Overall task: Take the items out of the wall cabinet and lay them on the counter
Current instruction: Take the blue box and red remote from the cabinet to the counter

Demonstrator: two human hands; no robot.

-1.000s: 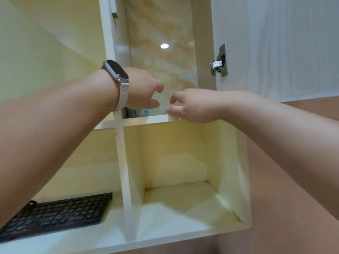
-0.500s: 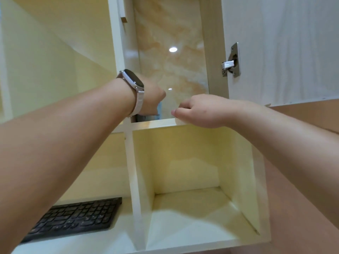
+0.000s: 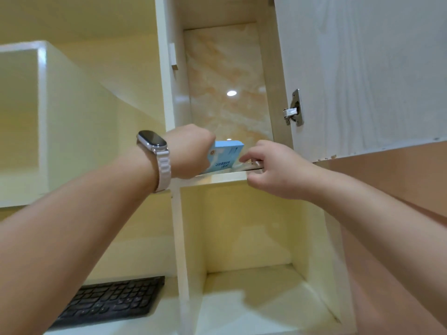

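A light blue box with printed text sits tilted at the front edge of the wall cabinet's lower shelf. My left hand, with a watch on the wrist, is closed around the box's left side. My right hand hovers just right of the box at the shelf edge, fingers curled and pointing at it, with nothing visibly in it. What else lies on the shelf is hidden from this low angle.
The cabinet door stands open on the right, its hinge showing. Below the shelf is an open cream cubby. A black keyboard lies on the lower left shelf.
My left hand has taken hold of the blue box and drawn it toward the shelf's front edge, where it now shows. My right hand moved slightly closer to it. The view tilted upward.
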